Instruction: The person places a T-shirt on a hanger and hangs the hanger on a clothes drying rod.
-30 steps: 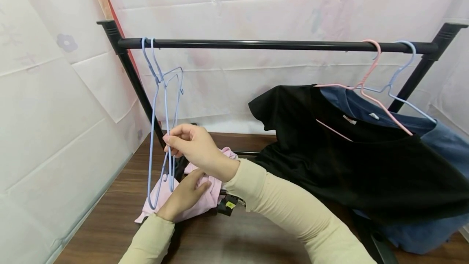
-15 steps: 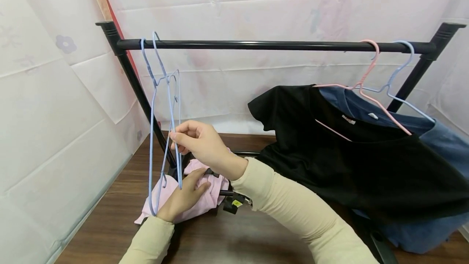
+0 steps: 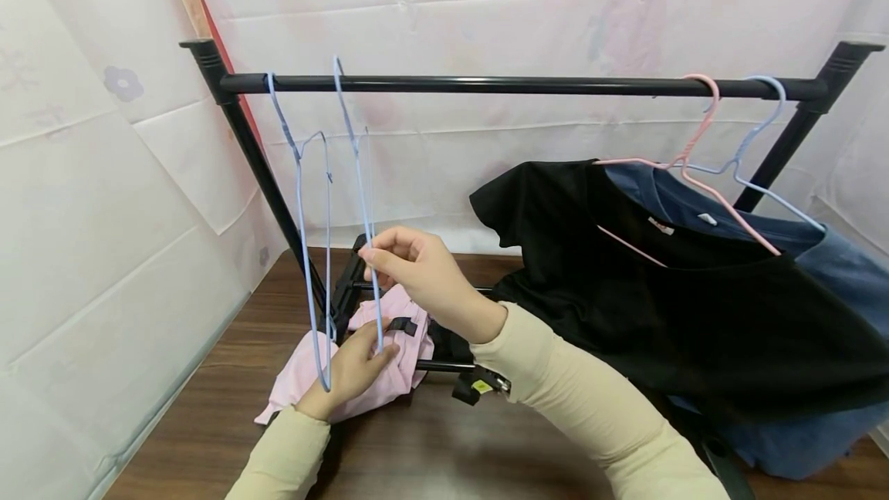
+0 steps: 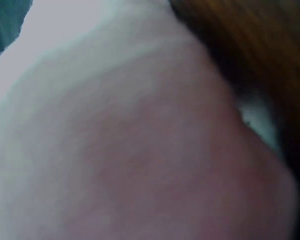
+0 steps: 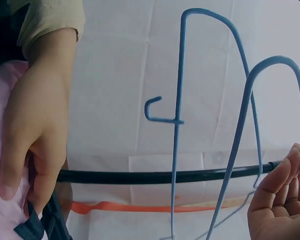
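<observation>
My right hand (image 3: 420, 268) pinches the lower part of a light blue wire hanger (image 3: 364, 199) between thumb and fingers. That hanger's hook is at the top bar, seemingly lifted slightly above it. A second light blue hanger (image 3: 303, 230) hangs to its left. My left hand (image 3: 347, 369) holds a bunched pink garment (image 3: 299, 376) low at the left end of the rack, its thumb lying on the cloth in the right wrist view. A black strip (image 3: 403, 325) shows on the garment. The left wrist view is a blur of skin.
A black rack's top bar (image 3: 486, 84) spans the scene. At the right hang a black T-shirt (image 3: 625, 315) on a pink hanger (image 3: 701, 130) and a blue T-shirt (image 3: 847, 276) on a blue hanger (image 3: 753, 137). A lower bar (image 3: 444, 366) runs above the brown wooden surface (image 3: 208, 400).
My right hand has moved right with the pinched hanger, whose hook rose and shifted along the bar away from the other blue hanger. My left hand has stayed on the pink garment.
</observation>
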Demonstrator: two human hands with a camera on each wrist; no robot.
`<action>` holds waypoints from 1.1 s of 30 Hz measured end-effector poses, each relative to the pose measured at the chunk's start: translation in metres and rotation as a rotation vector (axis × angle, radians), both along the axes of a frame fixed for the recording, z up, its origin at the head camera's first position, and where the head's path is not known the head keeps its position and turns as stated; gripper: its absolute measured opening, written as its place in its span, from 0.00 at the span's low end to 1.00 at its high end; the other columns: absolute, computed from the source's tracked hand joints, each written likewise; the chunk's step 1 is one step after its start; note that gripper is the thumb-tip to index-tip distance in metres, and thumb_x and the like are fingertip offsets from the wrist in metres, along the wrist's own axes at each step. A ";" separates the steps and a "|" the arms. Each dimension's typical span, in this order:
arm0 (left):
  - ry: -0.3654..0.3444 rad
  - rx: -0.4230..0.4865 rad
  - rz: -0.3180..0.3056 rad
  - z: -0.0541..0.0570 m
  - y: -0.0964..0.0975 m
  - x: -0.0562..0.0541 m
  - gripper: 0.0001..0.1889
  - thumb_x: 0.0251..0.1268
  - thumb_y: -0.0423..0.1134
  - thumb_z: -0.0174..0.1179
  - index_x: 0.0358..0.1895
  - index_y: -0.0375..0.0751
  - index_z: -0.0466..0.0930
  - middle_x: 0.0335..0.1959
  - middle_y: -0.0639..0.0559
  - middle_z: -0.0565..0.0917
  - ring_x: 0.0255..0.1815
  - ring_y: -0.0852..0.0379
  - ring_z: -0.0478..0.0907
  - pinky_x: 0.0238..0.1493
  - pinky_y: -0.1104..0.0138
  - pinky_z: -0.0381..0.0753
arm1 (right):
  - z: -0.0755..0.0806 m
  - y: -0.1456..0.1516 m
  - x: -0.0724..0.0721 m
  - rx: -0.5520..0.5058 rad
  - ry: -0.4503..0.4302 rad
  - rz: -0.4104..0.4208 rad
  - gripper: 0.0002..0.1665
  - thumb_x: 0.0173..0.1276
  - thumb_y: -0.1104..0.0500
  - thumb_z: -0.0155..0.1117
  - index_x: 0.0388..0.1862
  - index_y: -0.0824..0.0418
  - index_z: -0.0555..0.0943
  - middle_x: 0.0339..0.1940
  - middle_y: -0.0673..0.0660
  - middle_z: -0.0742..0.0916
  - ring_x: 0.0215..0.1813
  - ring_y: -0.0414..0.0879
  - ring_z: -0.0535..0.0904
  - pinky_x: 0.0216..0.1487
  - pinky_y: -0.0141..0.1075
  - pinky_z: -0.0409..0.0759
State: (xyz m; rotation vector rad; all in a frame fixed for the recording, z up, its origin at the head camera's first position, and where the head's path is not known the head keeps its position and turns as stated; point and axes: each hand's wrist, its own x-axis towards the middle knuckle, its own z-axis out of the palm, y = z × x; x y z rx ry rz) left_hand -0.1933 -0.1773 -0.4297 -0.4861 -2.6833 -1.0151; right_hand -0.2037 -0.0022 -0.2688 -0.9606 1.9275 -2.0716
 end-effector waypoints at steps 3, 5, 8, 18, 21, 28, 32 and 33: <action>0.009 -0.012 0.004 0.000 0.000 0.001 0.25 0.66 0.33 0.60 0.63 0.22 0.71 0.61 0.28 0.76 0.65 0.34 0.72 0.66 0.44 0.69 | -0.002 0.010 0.001 -0.013 0.008 -0.017 0.10 0.72 0.62 0.59 0.43 0.69 0.79 0.26 0.47 0.84 0.30 0.41 0.77 0.38 0.30 0.78; -0.001 -0.019 0.009 0.000 0.000 0.000 0.25 0.66 0.33 0.60 0.63 0.23 0.70 0.62 0.28 0.75 0.66 0.34 0.71 0.67 0.45 0.68 | -0.003 0.016 0.001 -0.016 0.010 -0.027 0.09 0.72 0.63 0.59 0.42 0.70 0.78 0.26 0.47 0.84 0.30 0.41 0.76 0.37 0.29 0.78; -0.020 -0.024 0.017 -0.001 0.000 0.000 0.26 0.67 0.34 0.59 0.64 0.23 0.69 0.63 0.29 0.75 0.67 0.34 0.70 0.68 0.45 0.67 | -0.005 0.024 0.003 -0.012 0.014 -0.037 0.09 0.72 0.63 0.59 0.42 0.71 0.78 0.27 0.47 0.84 0.30 0.41 0.76 0.36 0.29 0.77; 0.008 -0.033 0.027 -0.002 0.001 0.000 0.27 0.66 0.35 0.61 0.64 0.23 0.70 0.63 0.30 0.75 0.66 0.35 0.71 0.68 0.47 0.68 | -0.007 0.049 0.004 -0.011 0.025 -0.057 0.07 0.72 0.63 0.58 0.41 0.68 0.79 0.29 0.50 0.84 0.30 0.41 0.75 0.35 0.30 0.76; 0.000 -0.026 0.025 -0.001 0.002 0.001 0.26 0.66 0.34 0.60 0.64 0.22 0.70 0.62 0.29 0.75 0.66 0.34 0.71 0.67 0.45 0.68 | -0.005 0.055 0.006 -0.012 0.026 -0.051 0.07 0.73 0.63 0.58 0.41 0.68 0.78 0.29 0.50 0.85 0.29 0.41 0.76 0.33 0.29 0.77; -0.055 -0.035 0.041 0.000 0.003 0.002 0.26 0.68 0.35 0.59 0.65 0.24 0.69 0.64 0.30 0.74 0.67 0.35 0.70 0.68 0.46 0.68 | -0.003 0.073 0.013 0.008 0.050 -0.035 0.08 0.73 0.63 0.58 0.42 0.68 0.79 0.29 0.49 0.83 0.31 0.40 0.76 0.35 0.29 0.79; -0.078 -0.044 0.047 0.002 0.002 0.002 0.26 0.69 0.36 0.59 0.65 0.25 0.69 0.65 0.31 0.74 0.68 0.36 0.70 0.68 0.46 0.67 | -0.005 0.083 0.014 0.012 0.092 -0.036 0.08 0.72 0.64 0.60 0.42 0.70 0.79 0.28 0.52 0.83 0.31 0.40 0.76 0.35 0.30 0.79; -0.084 -0.047 0.047 0.002 0.002 0.002 0.26 0.69 0.36 0.58 0.66 0.25 0.69 0.65 0.31 0.74 0.68 0.36 0.69 0.69 0.46 0.67 | -0.006 0.086 0.014 0.016 0.101 -0.041 0.08 0.71 0.64 0.60 0.42 0.70 0.80 0.28 0.53 0.83 0.30 0.41 0.77 0.35 0.31 0.79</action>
